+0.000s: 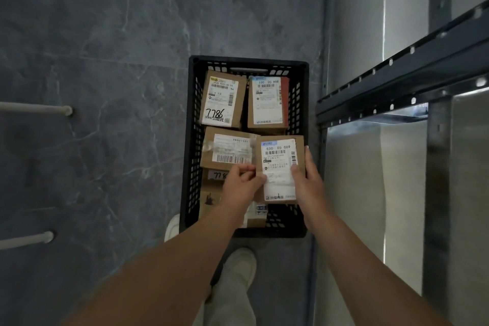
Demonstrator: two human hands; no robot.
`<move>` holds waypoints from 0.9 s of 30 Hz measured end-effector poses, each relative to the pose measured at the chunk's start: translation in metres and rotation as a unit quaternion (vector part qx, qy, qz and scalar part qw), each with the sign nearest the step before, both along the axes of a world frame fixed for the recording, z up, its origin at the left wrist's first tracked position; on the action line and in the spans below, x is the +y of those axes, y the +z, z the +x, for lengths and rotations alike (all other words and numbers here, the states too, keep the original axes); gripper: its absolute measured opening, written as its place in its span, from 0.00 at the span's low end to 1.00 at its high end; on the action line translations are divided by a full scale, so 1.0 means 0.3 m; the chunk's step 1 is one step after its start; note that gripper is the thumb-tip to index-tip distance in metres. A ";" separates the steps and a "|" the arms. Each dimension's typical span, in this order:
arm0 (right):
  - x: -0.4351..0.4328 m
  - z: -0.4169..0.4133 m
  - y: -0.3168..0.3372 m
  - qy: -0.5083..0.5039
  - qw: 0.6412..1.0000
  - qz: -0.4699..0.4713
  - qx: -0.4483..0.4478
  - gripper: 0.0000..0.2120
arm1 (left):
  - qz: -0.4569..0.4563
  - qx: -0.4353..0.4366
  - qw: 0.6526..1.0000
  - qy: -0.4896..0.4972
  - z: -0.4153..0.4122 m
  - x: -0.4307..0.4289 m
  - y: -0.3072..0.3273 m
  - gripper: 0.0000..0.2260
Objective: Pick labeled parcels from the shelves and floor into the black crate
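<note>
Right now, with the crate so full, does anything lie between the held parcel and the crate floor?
Yes: a lower parcel lies beneath the held parcel; the black crate shows bare mesh near-right.

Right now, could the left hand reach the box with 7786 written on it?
Probably, but not yet. The 7786 box lies on top at the far left of the crate with nothing over it. The left hand is busy though, holding one edge of the 069 box with the right hand.
</note>
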State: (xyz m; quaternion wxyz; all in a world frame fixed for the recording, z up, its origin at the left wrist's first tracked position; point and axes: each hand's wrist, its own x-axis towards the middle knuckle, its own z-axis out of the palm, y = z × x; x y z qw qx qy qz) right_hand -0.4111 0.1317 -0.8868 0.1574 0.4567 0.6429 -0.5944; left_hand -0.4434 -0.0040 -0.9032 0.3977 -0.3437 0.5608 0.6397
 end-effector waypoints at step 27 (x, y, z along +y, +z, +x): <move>0.016 0.076 -0.087 0.084 0.994 0.070 -0.002 0.38 | -0.179 -0.054 0.972 -0.142 -0.140 -0.027 -0.103 0.23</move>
